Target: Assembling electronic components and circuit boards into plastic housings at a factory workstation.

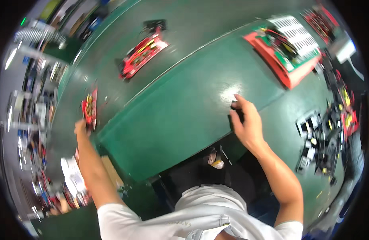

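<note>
Far out to the left, my left hand [81, 127] is at the near end of a narrow red housing [89, 107] with yellow and dark parts inside. Blur and the angle hide its fingers, so whether they grip the housing does not show. My right hand [248, 124] is over the green mat [180, 108], right of the middle, its thumb and forefinger apart and bent. A small dark patch lies between those fingertips; it may be shadow or a small part. Beyond, a longer red housing [143, 54] with yellow and black parts lies on the table.
At the far right stands a red-orange tray [272, 66] bearing a green circuit board [286, 64] and a white slotted panel [295, 34]. Several black and grey plastic parts [310, 124] lie along the right side. A white box-like thing [73, 176] sits beside my left forearm.
</note>
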`<state>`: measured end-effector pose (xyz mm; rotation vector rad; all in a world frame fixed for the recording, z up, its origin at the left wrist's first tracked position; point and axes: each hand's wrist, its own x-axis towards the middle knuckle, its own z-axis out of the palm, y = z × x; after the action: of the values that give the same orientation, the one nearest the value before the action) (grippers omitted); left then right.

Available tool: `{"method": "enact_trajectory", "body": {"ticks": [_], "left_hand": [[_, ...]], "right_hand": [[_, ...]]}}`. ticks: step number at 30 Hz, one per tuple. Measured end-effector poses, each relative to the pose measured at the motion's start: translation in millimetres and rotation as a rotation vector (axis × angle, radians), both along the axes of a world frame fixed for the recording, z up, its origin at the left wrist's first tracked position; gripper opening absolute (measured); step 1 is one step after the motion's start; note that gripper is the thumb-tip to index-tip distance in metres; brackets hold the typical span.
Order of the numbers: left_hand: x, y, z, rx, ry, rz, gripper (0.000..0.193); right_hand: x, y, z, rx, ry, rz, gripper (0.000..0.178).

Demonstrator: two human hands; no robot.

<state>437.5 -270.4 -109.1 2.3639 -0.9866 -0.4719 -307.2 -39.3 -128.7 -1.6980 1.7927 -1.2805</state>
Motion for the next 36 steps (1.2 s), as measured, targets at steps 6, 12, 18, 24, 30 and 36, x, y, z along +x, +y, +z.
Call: {"method": "enact_trajectory", "body": {"ticks": [6, 12, 18, 24, 30, 36], "left_hand": [[-51.3, 11.9, -28.7, -0.388, 0.798, 0.2, 0.014], [-67.6, -60.7, 44.0, -0.432, 0.509, -0.084, 0.025], [-283.4, -48.0, 105.9, -0.573, 0.445, -0.481, 0.062], [-436.8, 13.8, 92.4, -0.332, 0.759, -1.006, 0.058], [-481.7, 71.3, 45.8, -0.155, 0.541, -1.149, 0.063], [-455.3, 74.2, 33.7, -0.131, 0.349, -1.242, 0.065]], "right_hand": [[-0.3, -9.3, -10.6, 0.065, 0.045, 0.033, 0.045], [4.3, -8.0, -7.1, 0.005, -0.01, 0.066, 0.044], [-8.4, -1.5, -20.4, 0.007, 0.02, -0.001, 0.037], [-72.1, 21.6, 34.0, 0.177, 0.102, 0.373, 0.041], [-183.5, 83.5, 48.3, 0.139, 0.659, -0.297, 0.044], [-202.9, 93.8, 48.2, 0.369, 0.481, -0.28, 0.041]]}}
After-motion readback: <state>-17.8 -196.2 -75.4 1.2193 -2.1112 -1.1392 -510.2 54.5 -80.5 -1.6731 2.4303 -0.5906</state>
